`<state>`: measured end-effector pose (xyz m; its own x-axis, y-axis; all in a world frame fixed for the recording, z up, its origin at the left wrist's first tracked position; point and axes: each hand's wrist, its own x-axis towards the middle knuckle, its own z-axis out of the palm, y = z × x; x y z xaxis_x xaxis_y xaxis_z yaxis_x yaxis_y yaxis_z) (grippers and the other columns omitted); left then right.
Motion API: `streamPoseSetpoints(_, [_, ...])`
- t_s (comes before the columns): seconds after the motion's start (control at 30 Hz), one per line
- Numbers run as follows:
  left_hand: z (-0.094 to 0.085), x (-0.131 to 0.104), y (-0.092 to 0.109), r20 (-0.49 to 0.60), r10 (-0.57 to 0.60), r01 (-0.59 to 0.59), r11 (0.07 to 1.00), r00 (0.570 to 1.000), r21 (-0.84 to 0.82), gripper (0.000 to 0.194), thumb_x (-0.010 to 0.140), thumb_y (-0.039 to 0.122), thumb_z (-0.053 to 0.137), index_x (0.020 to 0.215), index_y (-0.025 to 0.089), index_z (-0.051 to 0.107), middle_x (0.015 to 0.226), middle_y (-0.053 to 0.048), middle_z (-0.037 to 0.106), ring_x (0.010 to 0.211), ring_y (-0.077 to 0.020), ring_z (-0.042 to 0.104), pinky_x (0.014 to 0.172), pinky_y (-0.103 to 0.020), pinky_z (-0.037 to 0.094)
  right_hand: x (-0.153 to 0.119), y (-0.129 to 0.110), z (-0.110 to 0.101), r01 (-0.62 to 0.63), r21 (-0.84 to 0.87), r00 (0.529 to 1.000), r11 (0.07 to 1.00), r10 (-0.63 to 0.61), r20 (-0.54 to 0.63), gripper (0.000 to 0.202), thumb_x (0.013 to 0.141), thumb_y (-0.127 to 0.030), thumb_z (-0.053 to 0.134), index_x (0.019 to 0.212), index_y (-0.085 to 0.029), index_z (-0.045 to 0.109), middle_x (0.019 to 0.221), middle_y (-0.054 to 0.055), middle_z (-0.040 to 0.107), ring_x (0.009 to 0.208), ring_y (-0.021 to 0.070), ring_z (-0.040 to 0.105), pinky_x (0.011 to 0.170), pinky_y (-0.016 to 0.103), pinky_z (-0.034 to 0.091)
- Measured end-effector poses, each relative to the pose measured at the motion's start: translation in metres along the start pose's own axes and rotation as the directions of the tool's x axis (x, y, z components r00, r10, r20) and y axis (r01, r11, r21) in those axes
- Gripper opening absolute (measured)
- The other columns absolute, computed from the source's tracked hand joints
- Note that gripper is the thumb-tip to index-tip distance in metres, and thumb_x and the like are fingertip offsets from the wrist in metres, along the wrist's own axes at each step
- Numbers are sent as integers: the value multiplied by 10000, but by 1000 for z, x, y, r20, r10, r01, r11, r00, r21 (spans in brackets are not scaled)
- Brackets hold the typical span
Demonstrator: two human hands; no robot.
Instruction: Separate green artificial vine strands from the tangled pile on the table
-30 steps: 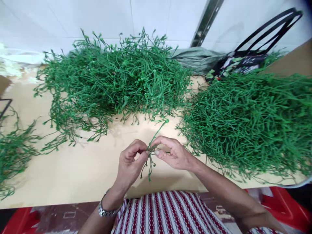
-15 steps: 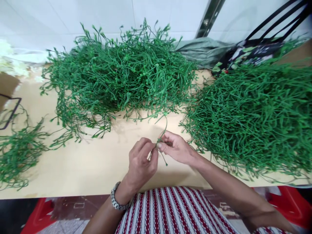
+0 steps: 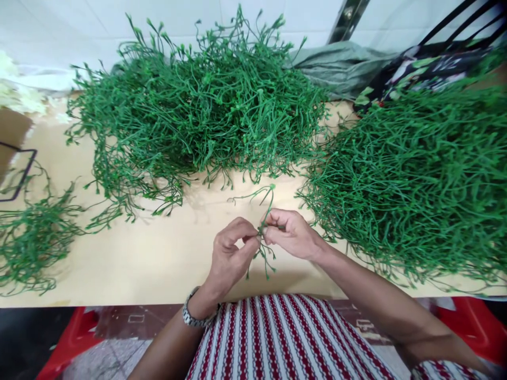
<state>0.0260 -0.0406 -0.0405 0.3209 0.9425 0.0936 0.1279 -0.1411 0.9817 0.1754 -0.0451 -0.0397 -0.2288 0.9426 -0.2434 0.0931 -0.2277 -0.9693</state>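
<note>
Between my hands, over the front of the table, is a thin green artificial plant stem [image 3: 268, 207] with branching ends above and below my fingers. My left hand [image 3: 233, 248] pinches it between thumb and forefinger, a metal watch on that wrist. Close against those fingertips, my right hand [image 3: 291, 233] pinches the same stem. The exact spot where the fingertips meet is partly covered. Beyond my hands lies a large heap of green stems [image 3: 198, 111], and another big heap [image 3: 412, 184] spreads to the right.
A smaller pile of stems [image 3: 35, 237] lies at the left, near a dark wire frame [image 3: 24, 174] and a cardboard box [image 3: 13, 134]. Pale flowers [image 3: 19, 95] are behind it. A floral bag [image 3: 420, 74] and grey-green cloth [image 3: 340, 66] rest against the wall.
My left fingers have opened out into a clearer pinch, and more of the stem's branches show above and below my hands. The view has tilted slightly downward.
</note>
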Motion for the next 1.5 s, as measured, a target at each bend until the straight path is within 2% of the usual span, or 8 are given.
streamPoseSetpoints(0.13, [0,0,-5,-9,-230,216,924,973,-316,126,639,61,567,553,155,570,593,10,487,587,-103,443,547,-239,354,0,0,-4,14,-39,999,999,-13,38,78,726,-207,495,671,-151,488,531,-53,460,471,54,397,446,178,307])
streamPoseSetpoints(0.33, [-2,2,-4,-48,-317,249,823,947,-511,106,624,66,589,567,155,589,573,27,477,557,-87,430,544,-231,339,-4,1,-8,110,-165,990,980,-93,106,134,816,-267,474,753,-151,498,580,-49,419,513,59,367,463,180,292])
streamPoseSetpoints(0.6, [-8,4,-8,54,-340,327,831,939,-451,64,608,138,620,561,149,578,551,13,482,553,-100,422,534,-236,340,-1,-1,-8,269,-292,960,918,-229,164,108,806,-178,485,906,-179,525,762,-5,540,678,95,499,607,204,387])
streamPoseSetpoints(0.83, [-4,1,-6,8,-263,259,943,965,-210,89,684,152,552,596,150,546,569,24,427,533,-91,361,495,-230,287,0,5,-4,188,-231,982,954,-181,52,63,792,-212,506,785,-164,546,661,-14,533,609,95,483,559,203,377])
streamPoseSetpoints(0.9, [-5,2,-3,28,-229,231,962,973,-148,95,697,129,518,604,152,523,582,28,414,537,-88,361,511,-229,294,1,4,-7,262,-347,965,900,-253,72,46,775,-163,489,756,-164,531,646,-14,514,599,98,470,559,208,367])
streamPoseSetpoints(1.1, [-11,7,1,113,-133,139,989,985,-43,99,682,101,469,601,156,477,648,2,475,623,-111,430,596,-242,341,2,1,-18,527,-695,816,489,-521,252,109,746,-80,428,752,-163,498,675,18,464,624,131,425,590,249,335])
streamPoseSetpoints(1.33, [-10,3,-3,107,-243,246,969,964,-16,90,639,87,436,580,146,470,568,27,446,545,-82,386,512,-210,301,-1,6,-8,312,-495,950,811,-280,140,98,708,-79,440,720,-176,444,613,-34,452,555,85,417,513,193,308])
streamPoseSetpoints(1.5, [-13,4,1,122,-286,291,957,950,-17,86,645,81,429,599,153,437,537,62,355,498,-58,313,473,-193,252,0,9,-12,236,-430,967,871,-167,192,192,703,-47,388,823,-178,462,654,-40,463,570,75,412,526,178,317])
